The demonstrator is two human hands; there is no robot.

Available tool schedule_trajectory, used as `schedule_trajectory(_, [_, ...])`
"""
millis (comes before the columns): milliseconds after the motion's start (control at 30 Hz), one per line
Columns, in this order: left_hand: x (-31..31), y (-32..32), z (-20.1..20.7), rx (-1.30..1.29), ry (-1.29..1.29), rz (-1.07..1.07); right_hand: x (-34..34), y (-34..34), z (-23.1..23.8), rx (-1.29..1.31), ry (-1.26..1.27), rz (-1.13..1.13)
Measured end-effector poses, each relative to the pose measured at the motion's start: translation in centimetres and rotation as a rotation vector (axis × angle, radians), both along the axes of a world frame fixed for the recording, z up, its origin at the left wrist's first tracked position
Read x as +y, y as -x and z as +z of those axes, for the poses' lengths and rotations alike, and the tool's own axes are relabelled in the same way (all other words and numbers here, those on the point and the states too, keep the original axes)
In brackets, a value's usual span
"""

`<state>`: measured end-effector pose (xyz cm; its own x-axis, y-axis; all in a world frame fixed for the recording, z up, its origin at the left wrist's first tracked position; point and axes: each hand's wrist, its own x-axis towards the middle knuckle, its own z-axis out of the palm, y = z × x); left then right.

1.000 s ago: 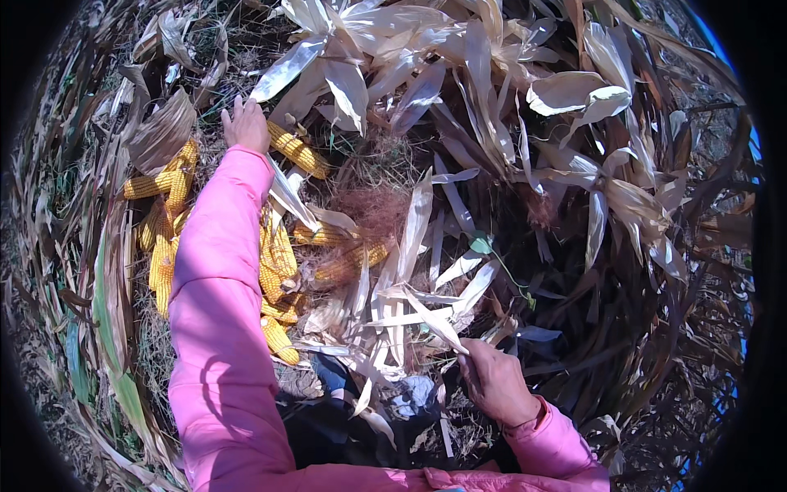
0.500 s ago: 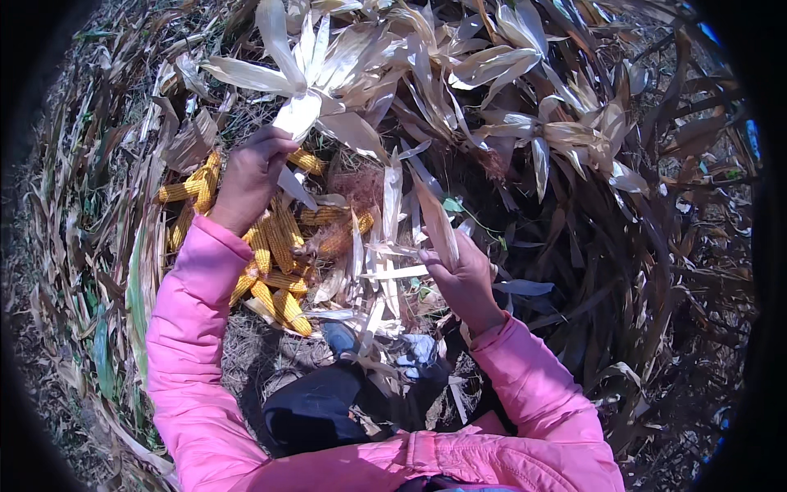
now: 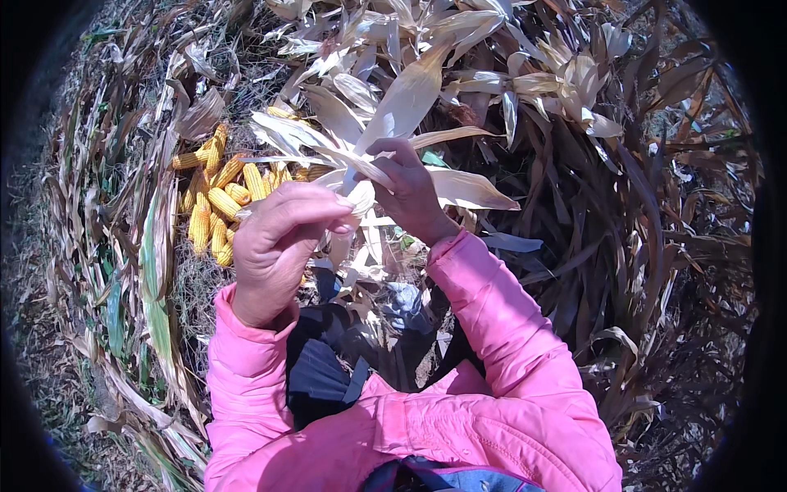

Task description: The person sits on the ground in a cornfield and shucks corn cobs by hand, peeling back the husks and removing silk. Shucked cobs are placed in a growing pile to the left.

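One husk (image 3: 406, 100), in right fingers (image 3: 395, 149), beside left fingers (image 3: 310, 205)

The left hand (image 3: 275, 246) is blocking some of the corn cobs (image 3: 221, 201); the right hand (image 3: 414, 197) is hiding part of a splayed corn husk (image 3: 402, 102) behind its fingers (image 3: 398, 152). The lower edge is cutting off a pink jacket (image 3: 459, 426).

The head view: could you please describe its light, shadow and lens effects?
Head view: strong sun brightens the husks and left hand, while the right hand looks darker; head view: dry leaves at right sit in shadow; head view: black corners frame the fisheye circle.
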<state>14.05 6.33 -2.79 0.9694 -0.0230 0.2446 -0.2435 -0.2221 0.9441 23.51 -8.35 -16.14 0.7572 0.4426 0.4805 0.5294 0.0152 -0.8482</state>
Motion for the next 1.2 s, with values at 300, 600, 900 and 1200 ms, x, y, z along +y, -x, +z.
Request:
schedule_trajectory(300, [-0.2, -1.5, -10.9, 0.264, -0.389, 0.196, 0.0, -0.3, -0.6, 0.543, 0.024, 0.005])
schedule_trajectory(600, [-0.4, -2.1, -10.8, 0.407, 0.096, 0.227, 0.7, -0.8, -1.6, 0.895, 0.04, 0.079])
schedule_trajectory(900, [0.3, -2.0, -12.4, 0.444, 0.224, 0.391, 2.1, 0.5, -1.1, 0.535, 0.015, 0.053])
schedule_trajectory(1200, [0.6, -2.1, -13.2, 0.481, 0.483, 0.38, 1.1, -0.3, -1.5, 0.741, 0.134, 0.203])
